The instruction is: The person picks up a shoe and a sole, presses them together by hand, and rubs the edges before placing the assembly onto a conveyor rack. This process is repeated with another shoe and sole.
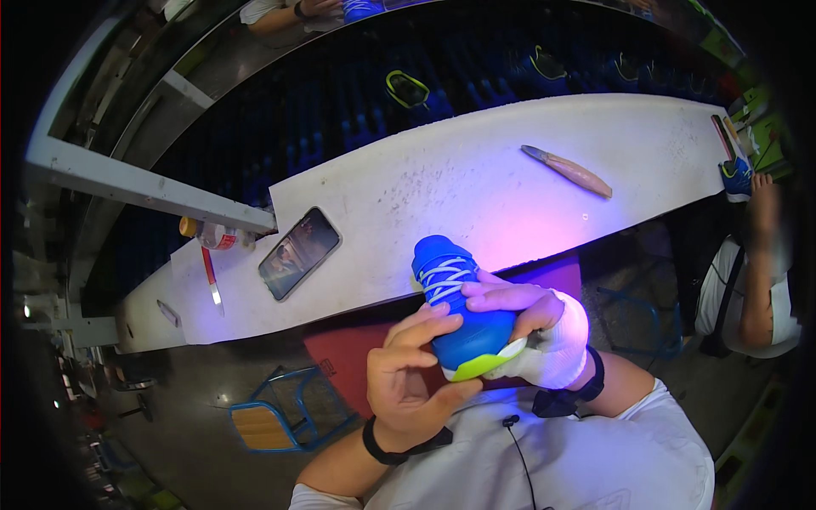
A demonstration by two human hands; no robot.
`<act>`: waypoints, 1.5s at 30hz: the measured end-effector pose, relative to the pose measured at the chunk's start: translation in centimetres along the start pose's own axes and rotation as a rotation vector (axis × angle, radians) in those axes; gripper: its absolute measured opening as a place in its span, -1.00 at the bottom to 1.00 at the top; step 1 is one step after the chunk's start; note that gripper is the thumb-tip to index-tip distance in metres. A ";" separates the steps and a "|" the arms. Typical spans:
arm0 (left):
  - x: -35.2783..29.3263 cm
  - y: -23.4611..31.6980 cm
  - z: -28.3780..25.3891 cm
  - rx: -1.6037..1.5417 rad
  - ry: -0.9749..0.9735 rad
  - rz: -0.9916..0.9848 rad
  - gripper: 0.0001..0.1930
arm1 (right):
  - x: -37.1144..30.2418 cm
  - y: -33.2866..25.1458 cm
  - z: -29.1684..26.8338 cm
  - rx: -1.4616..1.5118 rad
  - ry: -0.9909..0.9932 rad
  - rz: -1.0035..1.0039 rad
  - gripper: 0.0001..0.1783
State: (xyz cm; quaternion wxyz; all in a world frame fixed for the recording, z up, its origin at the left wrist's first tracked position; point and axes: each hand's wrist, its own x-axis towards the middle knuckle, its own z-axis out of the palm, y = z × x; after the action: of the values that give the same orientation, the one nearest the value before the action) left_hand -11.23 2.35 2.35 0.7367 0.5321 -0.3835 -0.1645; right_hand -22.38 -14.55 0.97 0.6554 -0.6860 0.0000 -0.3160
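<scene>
Your sneaker [463,310], frame centre: bright blue upper, white laces, lime-yellow sole. Your right hand [544,327]: white wrapping, tinted violet. Your left hand [408,374]: bare, black wristband. Workbench [476,178] across the middle: white, scuffed, pink-violet glow at centre. Phone [299,252], centre left: black. Chair [280,412], lower left: blue frame, tan seat.

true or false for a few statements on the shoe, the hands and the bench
1. Both hands hold the blue shoe. True.
2. The shoe's sole is red. False: it is yellow-green.
3. The right hand is wrapped in white cloth. True.
4. The phone lies on the floor. False: it lies on the white bench.
5. The left hand holds the knife. False: the knife lies apart on the bench.
</scene>
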 end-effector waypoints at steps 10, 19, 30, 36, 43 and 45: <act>0.6 0.9 -2.0 0.268 0.059 0.032 -0.75 | 1.2 3.1 0.2 -0.433 -0.071 -0.158 -0.44; 3.5 3.1 -6.8 0.566 -0.392 -0.074 -0.37 | 1.1 5.5 1.1 -0.608 -0.167 -0.343 -0.58; 1.1 2.8 -10.2 0.507 -0.279 -0.282 -0.28 | 2.6 9.3 2.8 -0.522 -0.226 -0.371 -0.52; 2.3 2.2 -8.8 0.882 -0.259 -0.752 -0.04 | 1.9 9.7 4.2 -0.711 -0.249 -0.515 -0.60; 3.0 3.2 -7.0 1.147 -0.244 -0.616 -0.03 | 0.3 10.7 4.6 -0.702 -0.135 -0.509 -0.58; 4.8 5.1 -8.5 0.990 -0.501 -0.641 0.02 | -0.1 10.1 3.6 -0.705 -0.140 -0.484 -0.51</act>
State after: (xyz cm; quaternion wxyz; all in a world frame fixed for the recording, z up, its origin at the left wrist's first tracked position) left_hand -2.68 6.76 7.70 0.2061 0.8431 -0.3963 -0.2995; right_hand -16.68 -12.70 -7.98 0.2865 -0.8678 -0.0973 -0.3941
